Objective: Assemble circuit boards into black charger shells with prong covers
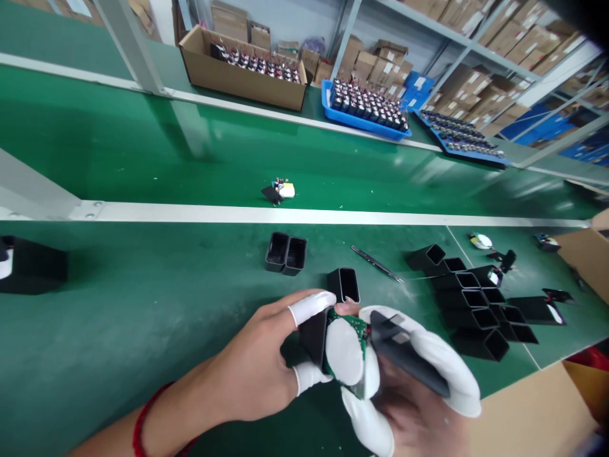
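My left hand (266, 362), with white finger cots on thumb and forefinger, pinches a black rectangular plastic housing (314, 333) near the bottom middle. My right hand (419, 387), also in finger cots, grips a green circuit board with a white round part (346, 349) and a dark flat cover piece (404, 355). The board sits partly at the mouth of the housing. Both hands hover just above the green bench mat (143, 317).
Several empty black housings (476, 298) lie in a cluster to the right, two more (285, 252) and one (343, 284) ahead. Tweezers (377, 263) lie between them. A small part (280, 192) rides the belt. A cardboard box (242, 66) and blue trays (366, 105) stand beyond.
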The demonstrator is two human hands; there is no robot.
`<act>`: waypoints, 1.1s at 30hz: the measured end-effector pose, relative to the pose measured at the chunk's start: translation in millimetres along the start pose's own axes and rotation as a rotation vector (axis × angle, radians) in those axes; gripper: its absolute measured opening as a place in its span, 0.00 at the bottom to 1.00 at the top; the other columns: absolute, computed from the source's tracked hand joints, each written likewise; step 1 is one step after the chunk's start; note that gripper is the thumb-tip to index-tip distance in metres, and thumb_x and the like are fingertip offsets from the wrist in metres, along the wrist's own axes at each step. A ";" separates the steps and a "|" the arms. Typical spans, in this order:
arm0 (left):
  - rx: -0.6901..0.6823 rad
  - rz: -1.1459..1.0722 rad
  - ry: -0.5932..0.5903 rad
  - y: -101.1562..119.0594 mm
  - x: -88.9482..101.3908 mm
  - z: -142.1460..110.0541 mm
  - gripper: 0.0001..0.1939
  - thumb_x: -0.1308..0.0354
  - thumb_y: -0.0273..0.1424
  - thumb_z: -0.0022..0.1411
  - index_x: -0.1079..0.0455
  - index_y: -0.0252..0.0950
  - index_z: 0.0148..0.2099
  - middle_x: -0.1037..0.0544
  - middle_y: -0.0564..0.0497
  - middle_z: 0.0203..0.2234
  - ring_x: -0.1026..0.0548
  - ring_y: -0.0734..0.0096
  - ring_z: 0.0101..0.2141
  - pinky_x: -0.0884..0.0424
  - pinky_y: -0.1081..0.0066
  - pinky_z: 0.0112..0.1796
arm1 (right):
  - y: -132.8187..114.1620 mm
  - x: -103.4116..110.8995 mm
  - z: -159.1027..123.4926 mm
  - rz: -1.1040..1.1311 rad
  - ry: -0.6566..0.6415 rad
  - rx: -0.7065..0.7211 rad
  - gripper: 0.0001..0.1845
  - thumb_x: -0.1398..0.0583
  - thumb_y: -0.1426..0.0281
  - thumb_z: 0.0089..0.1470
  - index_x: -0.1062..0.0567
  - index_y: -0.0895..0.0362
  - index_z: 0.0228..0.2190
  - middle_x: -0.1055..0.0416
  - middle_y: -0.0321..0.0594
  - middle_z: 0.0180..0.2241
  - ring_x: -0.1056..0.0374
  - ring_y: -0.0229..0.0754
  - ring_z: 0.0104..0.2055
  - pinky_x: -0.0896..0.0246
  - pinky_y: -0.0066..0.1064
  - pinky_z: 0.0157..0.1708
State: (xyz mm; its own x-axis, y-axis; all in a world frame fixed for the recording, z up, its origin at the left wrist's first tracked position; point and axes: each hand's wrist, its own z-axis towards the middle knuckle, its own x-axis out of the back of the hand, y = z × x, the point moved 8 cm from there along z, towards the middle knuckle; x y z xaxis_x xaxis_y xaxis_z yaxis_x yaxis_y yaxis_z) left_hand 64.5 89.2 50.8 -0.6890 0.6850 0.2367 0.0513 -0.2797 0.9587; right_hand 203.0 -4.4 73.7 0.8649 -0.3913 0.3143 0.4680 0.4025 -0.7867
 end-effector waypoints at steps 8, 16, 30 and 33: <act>0.032 -0.027 -0.026 -2.5 -2.4 1.2 0.28 0.32 0.28 0.55 0.33 0.38 0.58 0.24 0.46 0.56 0.24 0.59 0.53 0.27 0.68 0.54 | -11.5 -4.7 11.5 0.094 0.002 0.122 0.46 0.34 0.86 0.42 0.38 0.55 0.61 0.29 0.48 0.55 0.28 0.51 0.55 0.25 0.39 0.50; 0.040 -0.029 -0.020 -2.5 -2.8 2.0 0.26 0.33 0.28 0.56 0.32 0.37 0.57 0.24 0.47 0.55 0.23 0.64 0.53 0.27 0.72 0.54 | -6.9 -3.9 7.6 0.067 -0.040 0.124 0.43 0.36 0.86 0.46 0.39 0.55 0.62 0.33 0.43 0.59 0.32 0.45 0.59 0.30 0.31 0.56; 0.055 -0.025 -0.065 -4.5 -4.5 2.1 0.26 0.34 0.28 0.57 0.32 0.37 0.57 0.24 0.46 0.55 0.23 0.61 0.52 0.26 0.71 0.52 | -9.6 -2.4 8.8 0.060 -0.097 0.011 0.44 0.36 0.87 0.45 0.37 0.51 0.61 0.30 0.44 0.57 0.29 0.48 0.57 0.26 0.33 0.52; 0.066 -0.040 -0.038 -6.8 -3.9 1.0 0.29 0.33 0.28 0.56 0.33 0.35 0.59 0.24 0.44 0.55 0.23 0.60 0.52 0.25 0.70 0.52 | -9.3 -5.4 4.8 0.070 -0.058 -0.063 0.42 0.37 0.87 0.46 0.36 0.49 0.60 0.29 0.44 0.57 0.27 0.47 0.55 0.24 0.31 0.47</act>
State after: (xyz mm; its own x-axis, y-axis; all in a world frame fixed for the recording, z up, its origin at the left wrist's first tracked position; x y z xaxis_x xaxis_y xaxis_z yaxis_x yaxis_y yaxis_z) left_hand 67.5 89.2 43.5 -0.6633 0.7205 0.2026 0.0728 -0.2072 0.9756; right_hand 194.9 -2.0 81.9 0.9050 -0.3148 0.2862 0.3955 0.3740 -0.8389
